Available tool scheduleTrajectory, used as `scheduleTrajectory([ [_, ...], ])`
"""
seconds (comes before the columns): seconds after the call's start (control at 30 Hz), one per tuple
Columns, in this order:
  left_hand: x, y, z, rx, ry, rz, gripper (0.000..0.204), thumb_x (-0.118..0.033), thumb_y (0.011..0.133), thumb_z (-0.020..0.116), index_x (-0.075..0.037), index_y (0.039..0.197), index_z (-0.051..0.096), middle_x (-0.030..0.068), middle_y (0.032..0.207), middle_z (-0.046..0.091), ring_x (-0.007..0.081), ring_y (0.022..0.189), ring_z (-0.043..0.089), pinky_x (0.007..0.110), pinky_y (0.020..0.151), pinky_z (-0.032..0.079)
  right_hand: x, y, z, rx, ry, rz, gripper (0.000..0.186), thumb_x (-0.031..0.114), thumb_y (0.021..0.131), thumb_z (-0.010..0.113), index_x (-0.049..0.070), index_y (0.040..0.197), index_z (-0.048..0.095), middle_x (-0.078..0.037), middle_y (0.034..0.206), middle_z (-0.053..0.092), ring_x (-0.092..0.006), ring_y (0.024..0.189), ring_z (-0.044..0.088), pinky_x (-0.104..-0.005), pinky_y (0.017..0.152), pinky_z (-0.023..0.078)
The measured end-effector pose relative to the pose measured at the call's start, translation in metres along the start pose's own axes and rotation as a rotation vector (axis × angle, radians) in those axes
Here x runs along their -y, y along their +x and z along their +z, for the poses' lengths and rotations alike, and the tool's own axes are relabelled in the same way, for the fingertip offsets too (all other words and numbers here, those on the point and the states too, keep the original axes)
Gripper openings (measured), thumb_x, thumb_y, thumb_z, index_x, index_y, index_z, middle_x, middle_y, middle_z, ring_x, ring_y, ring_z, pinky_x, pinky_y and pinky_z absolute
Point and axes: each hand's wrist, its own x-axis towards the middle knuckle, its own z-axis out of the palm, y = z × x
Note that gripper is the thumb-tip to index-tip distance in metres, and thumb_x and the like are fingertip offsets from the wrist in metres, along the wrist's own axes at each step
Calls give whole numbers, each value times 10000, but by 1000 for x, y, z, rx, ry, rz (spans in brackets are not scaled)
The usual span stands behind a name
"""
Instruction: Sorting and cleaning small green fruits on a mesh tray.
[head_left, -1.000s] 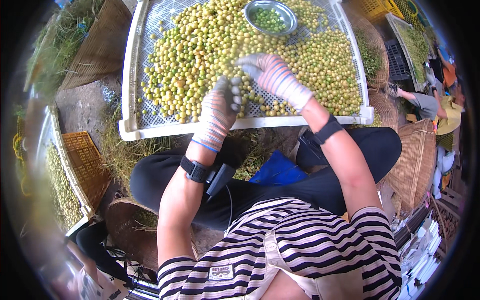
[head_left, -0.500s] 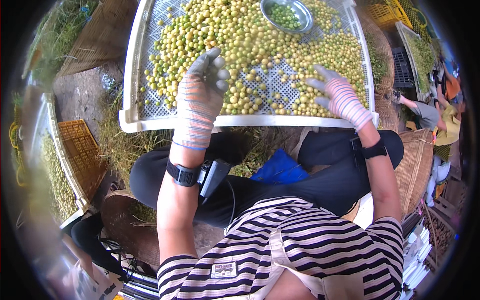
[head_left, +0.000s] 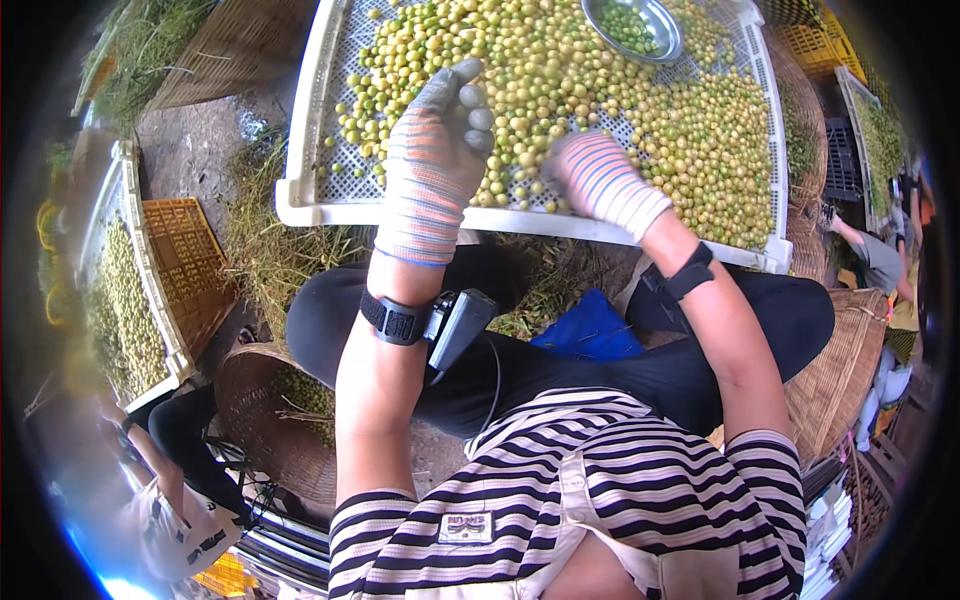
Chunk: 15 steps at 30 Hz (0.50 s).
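Many small round yellow-green fruits (head_left: 520,95) lie spread over a white perforated tray (head_left: 350,213) in front of me. My left hand (head_left: 440,135), in a striped glove with grey fingers, hovers over the tray's left part. Its fingers curl inward, and whatever they hold is hidden. Near the tray's front edge, my right hand (head_left: 602,182) is low over the fruits in a matching glove, its fingers smeared by motion and partly hidden. A metal bowl (head_left: 672,48) holding greener fruits sits on the tray at the far side.
To the left, another fruit-filled tray (head_left: 128,165) stands by an orange crate (head_left: 185,255). A woven basket (head_left: 235,425) is beside my left knee, and a wicker piece (head_left: 835,355) by my right. Blue cloth (head_left: 590,328) lies between my legs. Other people sit at both sides.
My right hand has swept left and toward the front edge, closer to my left hand. The left hand stays raised and curled. The whole view has shifted slightly.
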Motion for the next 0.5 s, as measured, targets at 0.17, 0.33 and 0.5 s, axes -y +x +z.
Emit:
scheduleTrajectory([
  [0.17, -3, 2, 2, 42, -1, 36, 261, -241, 937, 487, -34, 1074, 567, -19, 730, 531, 96, 606, 487, 200, 509, 382, -12, -10, -10, -181, 293, -33, 124, 184, 741, 629, 69, 780, 654, -126, 777, 606, -326, 782, 594, -431, 697, 474],
  [0.33, -2, 2, 5, 1, -8, 34, 259, -244, 935, 490, -38, 1074, 565, -18, 728, 530, 96, 605, 490, 201, 514, 385, 36, 28, 0, -255, 51, -69, 140, 123, 740, 587, 84, 853, 659, -131, 798, 627, -325, 806, 620, -433, 701, 491],
  [0.5, -6, 1, 1, 17, -28, 36, 258, -248, 934, 492, -41, 1070, 566, -19, 728, 529, 98, 604, 490, 201, 512, 386, 12, 4, -1, -290, 389, 148, 134, 185, 802, 582, 58, 823, 620, -152, 805, 623, -332, 764, 606, -406, 680, 480],
])
